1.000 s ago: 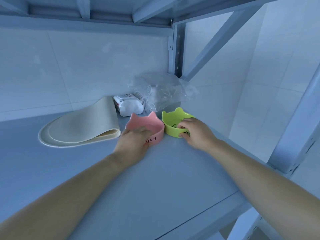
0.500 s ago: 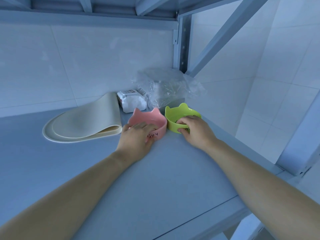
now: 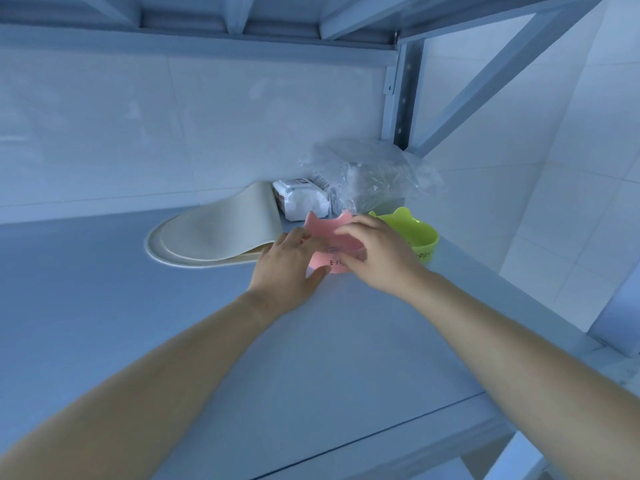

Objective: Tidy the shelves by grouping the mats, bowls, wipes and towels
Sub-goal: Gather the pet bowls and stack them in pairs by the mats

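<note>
Grips pink bowl [image 3: 323, 228] with left hand [image 3: 287, 263] and right hand [image 3: 379, 259].
Has green bowl [image 3: 417, 233] just to its right, nearest right hand; contact unclear.

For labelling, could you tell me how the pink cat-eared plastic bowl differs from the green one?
Colour: pink cat-eared bowl versus lime-green cat-eared bowl. The left hand and right hand grip the pink one; the green one stands untouched to its right. Both share the eared shape.
</note>
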The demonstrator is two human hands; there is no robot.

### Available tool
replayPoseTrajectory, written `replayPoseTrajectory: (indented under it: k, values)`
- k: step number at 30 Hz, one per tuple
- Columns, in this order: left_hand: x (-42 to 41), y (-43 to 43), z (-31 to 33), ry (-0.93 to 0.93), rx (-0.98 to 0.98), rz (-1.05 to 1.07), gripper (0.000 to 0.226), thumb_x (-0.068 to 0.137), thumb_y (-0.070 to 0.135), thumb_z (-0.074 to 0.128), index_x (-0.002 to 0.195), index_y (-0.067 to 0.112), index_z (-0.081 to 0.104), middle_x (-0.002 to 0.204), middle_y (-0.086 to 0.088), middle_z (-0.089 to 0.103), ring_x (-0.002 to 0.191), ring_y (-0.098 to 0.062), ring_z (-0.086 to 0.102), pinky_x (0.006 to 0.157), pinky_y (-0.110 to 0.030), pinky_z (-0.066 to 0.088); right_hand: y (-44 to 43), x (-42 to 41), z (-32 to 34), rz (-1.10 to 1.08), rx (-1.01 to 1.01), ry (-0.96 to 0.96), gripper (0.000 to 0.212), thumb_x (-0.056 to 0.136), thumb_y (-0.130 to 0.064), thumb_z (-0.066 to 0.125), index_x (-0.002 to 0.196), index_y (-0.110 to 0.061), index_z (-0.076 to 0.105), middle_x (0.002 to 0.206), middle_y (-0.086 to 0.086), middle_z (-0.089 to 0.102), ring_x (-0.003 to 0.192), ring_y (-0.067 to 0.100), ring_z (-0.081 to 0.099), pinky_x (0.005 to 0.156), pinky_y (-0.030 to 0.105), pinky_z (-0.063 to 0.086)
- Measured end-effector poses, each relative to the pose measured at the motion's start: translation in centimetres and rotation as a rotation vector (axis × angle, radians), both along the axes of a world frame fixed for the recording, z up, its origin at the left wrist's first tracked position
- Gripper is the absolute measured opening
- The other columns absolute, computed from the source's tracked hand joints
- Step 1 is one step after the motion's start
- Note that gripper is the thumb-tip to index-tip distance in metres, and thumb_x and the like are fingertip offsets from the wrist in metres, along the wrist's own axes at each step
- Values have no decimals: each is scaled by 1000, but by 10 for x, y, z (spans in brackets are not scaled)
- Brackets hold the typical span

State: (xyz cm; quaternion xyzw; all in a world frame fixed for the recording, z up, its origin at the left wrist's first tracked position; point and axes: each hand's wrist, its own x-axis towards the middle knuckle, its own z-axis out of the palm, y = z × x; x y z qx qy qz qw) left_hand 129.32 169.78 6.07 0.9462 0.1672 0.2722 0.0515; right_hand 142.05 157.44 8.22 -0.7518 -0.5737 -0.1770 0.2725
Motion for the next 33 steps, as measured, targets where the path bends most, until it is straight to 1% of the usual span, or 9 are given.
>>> replayPoseTrajectory:
  k: [4,7,11,13,17,22,26,29,33]
  values:
    - [-56,18,7,-52,-73,69,34,88,39,53,120,29,54,116,4,54,107,-20,52,87,-37,45,26,-52,1,102,31,-1,27,84,-28,65,108,-16,64,108,-1,61,101,17,56,75,22,35]
    - [-111,31,15,-77,-113,136,32,88,38,53,118,28,54,116,5,55,98,-20,54,78,-33,44,49,-92,0,174,12,40,22,87,-27,61,106,-17,63,103,-4,60,95,16,57,73,29,45]
    - [-193,51,21,-58,-105,241,32,90,41,47,119,28,52,119,8,54,79,-14,48,78,-29,37,86,-155,-1,238,-19,85,27,90,-29,56,114,-18,59,109,-4,57,100,14,56,82,32,46]
    - [-238,63,21,-41,-115,296,32,91,43,44,119,30,52,116,9,55,75,-10,43,81,-28,35,105,-194,-1,291,-31,103,29,91,-29,55,117,-16,57,112,-2,57,102,13,55,85,29,44]
    - [-335,84,16,-6,-113,414,31,92,45,43,118,31,52,114,9,56,73,-9,42,83,-28,35,146,-280,-5,400,-54,94,31,91,-29,53,120,-17,56,114,-3,56,103,10,53,83,24,40]
    - [-462,111,13,5,-129,556,24,90,43,45,105,32,60,115,8,52,88,-17,52,81,-32,39,194,-394,-6,561,-88,90,31,92,-28,52,121,-17,55,115,-3,55,103,9,52,84,28,42]
    - [-538,126,12,1,-138,655,23,90,43,44,102,33,62,113,8,53,89,-15,49,79,-32,40,225,-469,-8,672,-121,97,31,92,-28,51,121,-17,55,117,-3,54,101,7,50,85,30,44]
    - [-583,133,9,-11,-144,719,21,90,42,45,101,34,61,113,8,53,83,-13,46,78,-33,41,246,-515,-10,760,-154,94,30,92,-29,51,121,-20,54,118,-7,52,96,-2,43,85,28,43]
    - [-633,141,3,-30,-155,802,20,90,42,46,102,34,60,112,9,53,72,-13,43,77,-32,42,279,-560,-13,837,-189,79,30,92,-32,51,120,-23,54,119,-9,52,95,-5,40,83,25,41]
